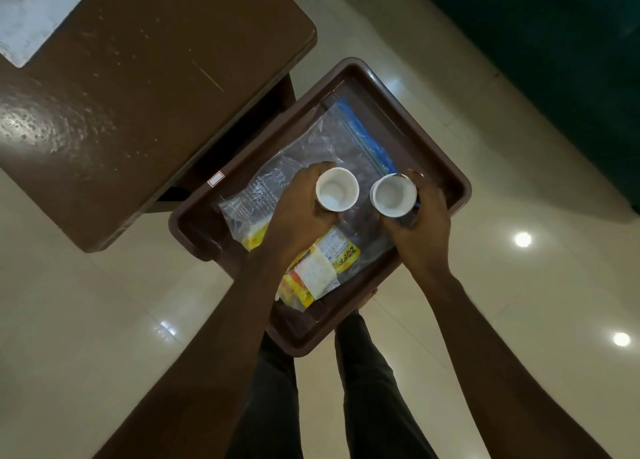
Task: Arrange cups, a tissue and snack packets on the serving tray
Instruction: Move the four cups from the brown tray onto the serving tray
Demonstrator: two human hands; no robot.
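A brown serving tray (446, 171) stands below me, beside a table. A clear zip bag (332, 140) with a blue seal lies across it, holding yellow snack packets (322, 268) at the near end. My left hand (294, 216) grips a white paper cup (336, 190), upright and empty, over the bag. My right hand (422, 223) grips a second white paper cup (393, 195) just to the right of the first. The two cups stand close together, not touching. No tissue is visible.
A dark brown table (138, 95) fills the upper left, with a pale mat (31, 12) at its far corner. The tray overlaps the table's right side. Glossy cream floor tiles (502, 268) surround it. My legs (363, 389) are below the tray.
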